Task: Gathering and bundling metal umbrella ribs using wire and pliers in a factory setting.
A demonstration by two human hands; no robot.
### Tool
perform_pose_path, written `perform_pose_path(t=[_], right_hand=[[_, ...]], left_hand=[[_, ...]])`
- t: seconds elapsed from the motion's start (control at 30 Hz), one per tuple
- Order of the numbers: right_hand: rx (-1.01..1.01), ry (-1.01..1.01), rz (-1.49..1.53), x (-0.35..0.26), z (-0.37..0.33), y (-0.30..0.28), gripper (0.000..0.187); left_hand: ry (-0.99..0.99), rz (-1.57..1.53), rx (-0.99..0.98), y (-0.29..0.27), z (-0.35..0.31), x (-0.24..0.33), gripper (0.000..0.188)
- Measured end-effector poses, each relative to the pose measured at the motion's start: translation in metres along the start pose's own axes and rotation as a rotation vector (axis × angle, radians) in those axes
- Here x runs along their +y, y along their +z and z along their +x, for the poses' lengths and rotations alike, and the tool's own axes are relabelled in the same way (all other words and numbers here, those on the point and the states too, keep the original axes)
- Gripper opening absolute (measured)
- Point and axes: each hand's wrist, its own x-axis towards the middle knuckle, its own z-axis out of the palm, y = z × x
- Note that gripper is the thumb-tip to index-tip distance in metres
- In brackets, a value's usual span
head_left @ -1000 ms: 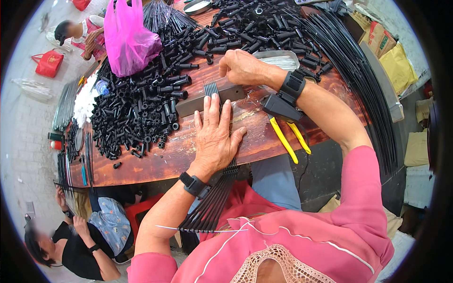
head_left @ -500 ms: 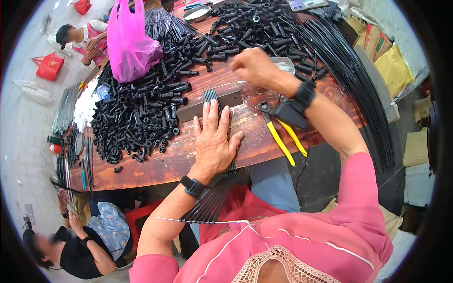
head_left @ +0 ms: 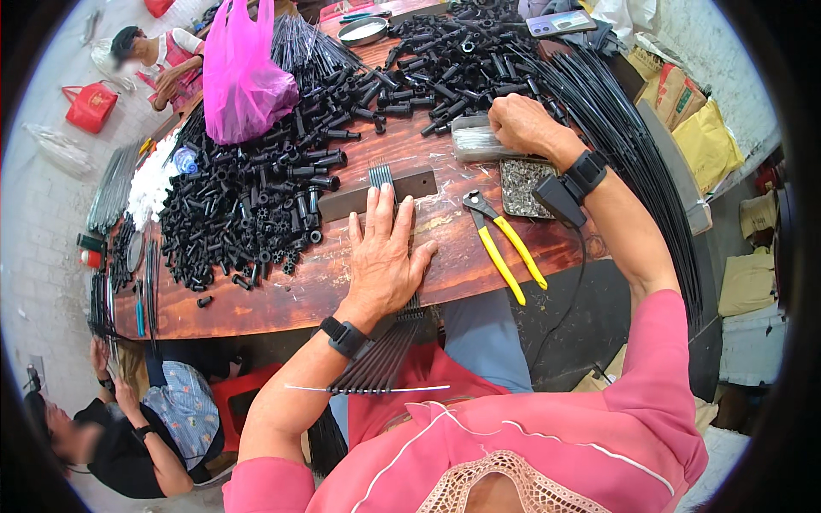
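My left hand (head_left: 386,252) lies flat with fingers spread, pressing a row of thin dark rods (head_left: 376,363) onto the table. The rods' tips (head_left: 380,173) stick out past my fingertips across a dark metal bar (head_left: 342,203). Toward my lap the rods fan out, their near ends lined up along a thin white rod (head_left: 423,390). My right hand (head_left: 523,126) is closed over the right end of a small clear tray (head_left: 470,141) of thin pale pieces. The curled fingers hide whatever they may pinch.
Yellow-handled pliers (head_left: 499,244) lie right of the bar, beside a speckled block (head_left: 523,188). Black tubular parts (head_left: 256,197) are heaped at left and back, near a pink plastic bag (head_left: 244,85). Long black rods (head_left: 633,145) line the right side. Two people sit at left.
My right hand has moved right, from above the table behind the bar to the clear tray, uncovering the speckled block and the pliers' head. My left hand stays on the rods.
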Motion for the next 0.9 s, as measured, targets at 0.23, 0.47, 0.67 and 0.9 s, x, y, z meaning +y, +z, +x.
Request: perform_pose_path(t=[0.23,0.47,0.67,0.9], right_hand=[[-0.078,0.013,-0.038,0.006,0.005,0.007,0.013],[-0.025,-0.102,0.039,0.001,0.000,0.003,0.011],[0.022,-0.112,0.037,0.005,-0.005,-0.002,0.013],[0.215,-0.158,0.227,0.001,-0.004,0.003,0.009]], left_hand=[[0.006,-0.008,-0.023,-0.004,0.002,0.005,0.068],[0.005,-0.029,-0.015,-0.007,0.002,0.005,0.064],[0.007,-0.052,-0.006,-0.006,0.000,0.004,0.068],[-0.001,-0.016,-0.016,-0.008,-0.001,0.004,0.065]])
